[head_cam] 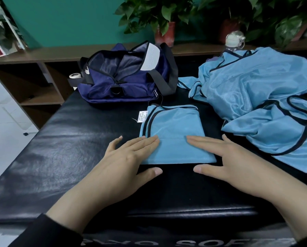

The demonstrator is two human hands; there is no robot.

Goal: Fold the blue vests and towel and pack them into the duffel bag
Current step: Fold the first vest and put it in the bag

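The wide black padded table (63, 139) carries everything, and I take the open navy fabric duffel bag (124, 77) at its far side as the landmark. To the right of the bag, well apart from it, lies the big loose heap of light blue mesh vests with black trim (259, 97), not folded yet; whether a towel is inside this heap I cannot tell. Just in front of the bag, nearer to the person, lies one folded light blue vest (174, 132) as a flat rectangle, with a small white label (142, 116) sticking out at its left edge. The left hand (129, 157) and the right hand (220, 157) both rest flat on the near part of this folded vest, fingers straight and together, thumbs on the table; they grip nothing and only press the cloth. I judge that the first vest is folded and now is being smoothed. Inside the bag no blue vest shows, so the packing and the heap are left to do.
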